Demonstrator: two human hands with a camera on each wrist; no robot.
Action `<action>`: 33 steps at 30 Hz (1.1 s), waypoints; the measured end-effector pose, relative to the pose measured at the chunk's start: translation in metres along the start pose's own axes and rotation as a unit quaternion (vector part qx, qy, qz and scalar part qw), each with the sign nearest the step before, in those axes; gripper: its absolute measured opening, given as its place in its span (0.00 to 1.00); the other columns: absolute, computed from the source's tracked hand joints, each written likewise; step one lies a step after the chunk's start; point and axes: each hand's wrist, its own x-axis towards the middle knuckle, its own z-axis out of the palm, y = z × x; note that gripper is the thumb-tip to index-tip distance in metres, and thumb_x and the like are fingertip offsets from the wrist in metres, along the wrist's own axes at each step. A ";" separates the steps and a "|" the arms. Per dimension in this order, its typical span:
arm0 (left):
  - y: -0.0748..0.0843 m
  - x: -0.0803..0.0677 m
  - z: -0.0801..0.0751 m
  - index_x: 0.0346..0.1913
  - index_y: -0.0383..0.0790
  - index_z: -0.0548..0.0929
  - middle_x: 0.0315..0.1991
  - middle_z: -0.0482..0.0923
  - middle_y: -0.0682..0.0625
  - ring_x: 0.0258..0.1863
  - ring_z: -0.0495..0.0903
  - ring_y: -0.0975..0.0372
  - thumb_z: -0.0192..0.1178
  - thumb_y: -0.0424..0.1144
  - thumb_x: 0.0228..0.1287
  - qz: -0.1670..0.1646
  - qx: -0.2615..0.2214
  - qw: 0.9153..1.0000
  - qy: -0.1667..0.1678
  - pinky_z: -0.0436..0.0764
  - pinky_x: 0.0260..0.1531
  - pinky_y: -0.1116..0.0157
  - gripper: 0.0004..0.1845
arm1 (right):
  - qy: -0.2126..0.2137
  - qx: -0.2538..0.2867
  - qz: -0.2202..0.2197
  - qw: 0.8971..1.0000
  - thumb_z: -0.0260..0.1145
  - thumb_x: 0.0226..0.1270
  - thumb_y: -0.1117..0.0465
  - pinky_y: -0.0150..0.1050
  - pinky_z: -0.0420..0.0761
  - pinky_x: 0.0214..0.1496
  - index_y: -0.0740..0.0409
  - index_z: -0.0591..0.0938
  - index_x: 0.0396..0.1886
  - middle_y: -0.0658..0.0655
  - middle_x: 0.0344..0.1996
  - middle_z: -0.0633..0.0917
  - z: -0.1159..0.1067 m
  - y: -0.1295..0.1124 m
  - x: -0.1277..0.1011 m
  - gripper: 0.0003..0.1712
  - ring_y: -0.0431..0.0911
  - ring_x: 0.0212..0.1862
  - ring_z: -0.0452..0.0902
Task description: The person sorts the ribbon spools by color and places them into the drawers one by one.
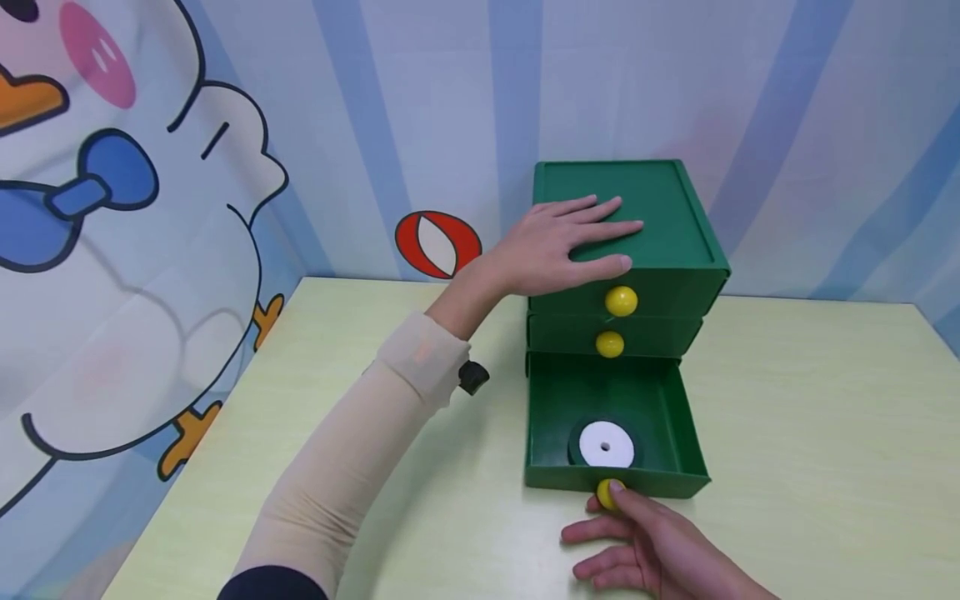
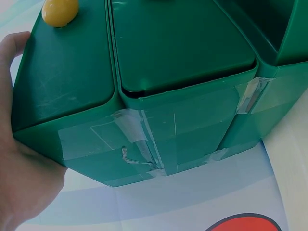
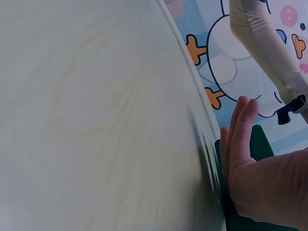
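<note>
**Two hands on a green three-drawer chest**

One backdrop, a blue-striped printed cloth with a cartoon duck (image 1: 135,250), hangs behind and to the left. In front of it stands one pale yellow-green wooden table (image 1: 810,467).

On the table, near its back edge, sits one small dark green plastic chest of drawers (image 1: 675,242). It has three drawers stacked one above another, each with one round yellow knob, so three knobs in all. The top two drawers are closed, with the top knob (image 1: 621,301) above the middle knob (image 1: 610,343). The bottom drawer (image 1: 660,400) is pulled out toward the person and open on top. The left wrist view shows clear tape strips (image 2: 139,139) across the chest's stacked sections.

One roll of dark green ribbon with a white paper core disc (image 1: 606,444) lies flat inside the open bottom drawer, near its front wall.

The left hand (image 1: 562,242), with a beige sleeve on the forearm, rests palm-down on the chest's top, fingers straight and slightly spread. The right hand (image 1: 645,542) is at the drawer's front; a fingertip touches the bottom knob (image 1: 604,493), the other fingers loosely curled. Whether the knob is pinched cannot be told.
</note>
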 end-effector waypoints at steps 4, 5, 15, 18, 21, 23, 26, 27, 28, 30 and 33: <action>0.001 0.001 0.000 0.85 0.67 0.58 0.87 0.44 0.61 0.87 0.40 0.61 0.46 0.66 0.81 -0.002 0.000 1.000 -0.001 0.43 0.84 0.52 0.34 | -0.003 0.006 -0.004 1.000 0.42 0.91 0.42 0.42 0.88 0.56 0.69 0.58 0.73 0.65 0.60 0.87 -0.003 -0.002 0.002 0.35 0.56 0.51 0.91; 0.001 0.001 0.000 0.85 0.68 0.58 0.87 0.44 0.61 0.87 0.40 0.61 0.46 0.66 0.81 -0.002 0.001 1.000 0.000 0.44 0.84 0.51 0.34 | -0.006 0.006 -0.007 1.000 0.43 0.90 0.42 0.41 0.88 0.55 0.69 0.58 0.73 0.65 0.61 0.87 -0.004 -0.003 0.002 0.35 0.55 0.51 0.91; 0.003 0.004 0.002 0.85 0.68 0.57 0.87 0.44 0.62 0.87 0.41 0.61 0.45 0.67 0.81 -0.003 0.011 1.000 -0.001 0.44 0.84 0.52 0.34 | -0.018 0.004 -0.025 1.000 0.45 0.90 0.42 0.41 0.89 0.54 0.67 0.60 0.72 0.63 0.62 0.87 -0.006 -0.011 0.009 0.33 0.55 0.54 0.90; 0.004 0.005 0.002 0.85 0.68 0.58 0.87 0.45 0.61 0.87 0.41 0.61 0.45 0.67 0.81 -0.003 0.014 1.000 0.001 0.44 0.84 0.52 0.34 | -0.010 -0.008 -0.023 1.000 0.43 0.90 0.42 0.39 0.89 0.52 0.67 0.60 0.72 0.63 0.62 0.87 -0.005 -0.015 0.011 0.34 0.55 0.54 0.90; 0.003 0.004 0.002 0.85 0.68 0.58 0.87 0.45 0.61 0.87 0.42 0.61 0.45 0.67 0.81 -0.003 0.015 1.000 0.004 0.44 0.84 0.53 0.34 | -0.005 -0.017 -0.023 1.000 0.43 0.90 0.40 0.38 0.88 0.49 0.67 0.59 0.73 0.63 0.63 0.86 -0.005 -0.020 0.015 0.35 0.55 0.54 0.90; 0.004 0.004 0.001 0.85 0.68 0.58 0.87 0.45 0.61 0.87 0.42 0.61 0.45 0.67 0.81 -0.003 0.016 1.000 0.003 0.44 0.84 0.53 0.34 | 0.000 -0.018 -0.025 1.000 0.43 0.89 0.40 0.37 0.88 0.47 0.66 0.59 0.73 0.63 0.63 0.86 -0.005 -0.023 0.018 0.35 0.55 0.54 0.90; 0.004 0.004 0.001 0.85 0.68 0.58 0.87 0.45 0.61 0.87 0.42 0.61 0.45 0.67 0.81 -0.002 0.018 1.000 0.003 0.43 0.84 0.53 0.34 | 0.008 -0.022 -0.034 0.999 0.44 0.89 0.38 0.36 0.88 0.45 0.65 0.60 0.72 0.62 0.62 0.87 -0.006 -0.027 0.021 0.35 0.55 0.53 0.90; 0.004 0.005 0.001 0.85 0.68 0.58 0.87 0.45 0.61 0.87 0.41 0.62 0.45 0.67 0.81 -0.002 0.019 1.000 0.002 0.43 0.84 0.53 0.34 | 0.011 -0.022 -0.036 0.999 0.44 0.89 0.38 0.36 0.88 0.44 0.65 0.60 0.71 0.62 0.62 0.87 -0.007 -0.028 0.022 0.35 0.54 0.53 0.90; 0.004 0.005 0.001 0.85 0.68 0.58 0.87 0.45 0.61 0.87 0.41 0.62 0.45 0.67 0.81 -0.001 0.019 1.000 0.002 0.43 0.84 0.53 0.34 | 0.013 -0.022 -0.038 0.999 0.44 0.89 0.38 0.36 0.88 0.44 0.64 0.60 0.71 0.62 0.62 0.87 -0.008 -0.029 0.022 0.34 0.54 0.53 0.91; 0.004 0.005 0.001 0.85 0.68 0.58 0.87 0.45 0.61 0.87 0.41 0.62 0.45 0.67 0.81 0.000 0.019 1.000 0.003 0.44 0.84 0.53 0.34 | 0.014 -0.021 -0.040 0.999 0.45 0.88 0.38 0.36 0.88 0.43 0.63 0.61 0.70 0.61 0.62 0.87 -0.009 -0.032 0.024 0.34 0.54 0.53 0.90; 0.004 0.005 0.003 0.85 0.69 0.57 0.87 0.45 0.62 0.87 0.41 0.63 0.44 0.68 0.81 -0.004 0.021 1.000 -0.001 0.43 0.84 0.54 0.34 | 0.013 -0.018 -0.043 0.999 0.45 0.88 0.38 0.35 0.88 0.43 0.62 0.62 0.69 0.61 0.61 0.88 -0.012 -0.036 0.026 0.33 0.53 0.53 0.90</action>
